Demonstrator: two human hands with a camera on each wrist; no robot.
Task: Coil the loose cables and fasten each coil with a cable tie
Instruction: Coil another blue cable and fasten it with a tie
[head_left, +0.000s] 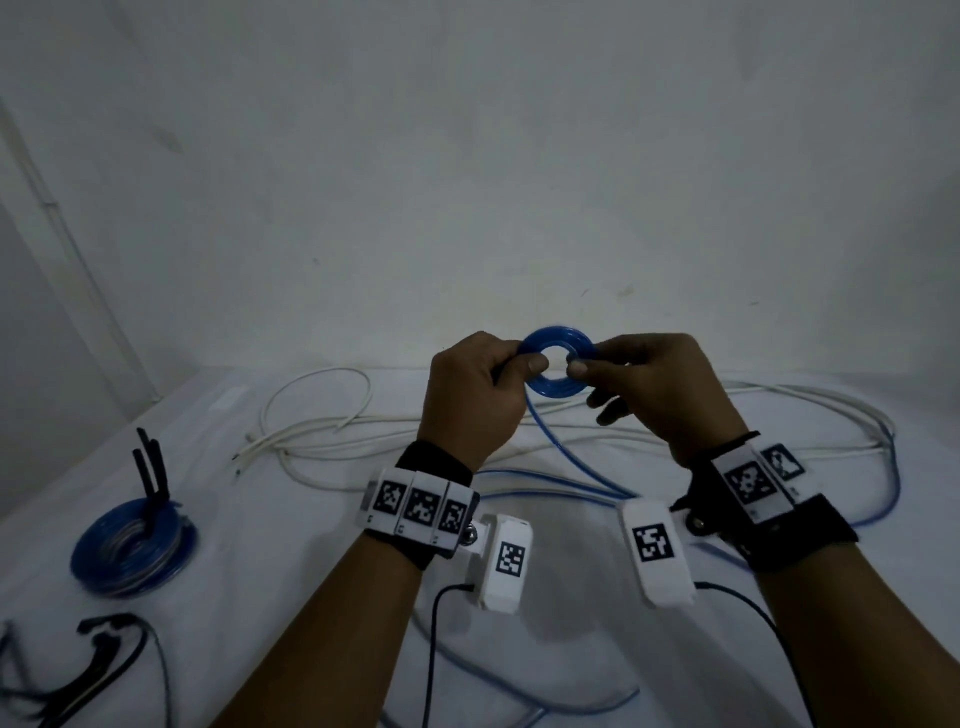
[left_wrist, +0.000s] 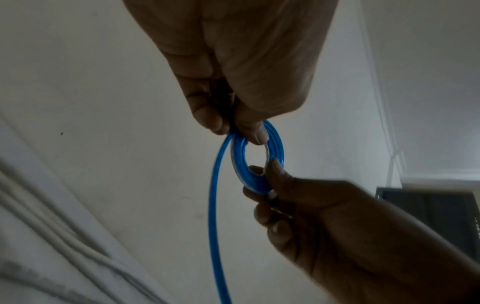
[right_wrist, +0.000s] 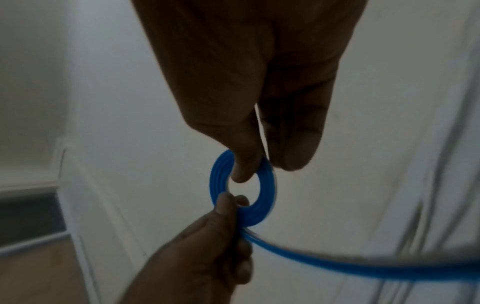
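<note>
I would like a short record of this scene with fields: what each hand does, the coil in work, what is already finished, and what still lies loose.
left hand: pinches the left side of the small blue coil
right hand: pinches the coil's right side
coil in work: held above the table, its blue cable tail hanging down, no tie on it
finished: larger blue coil at left, with black cable ties sticking up
loose: white cables
spare ties: near left

Small blue cable coil (head_left: 557, 368) held upright — tail trailing down.
</note>
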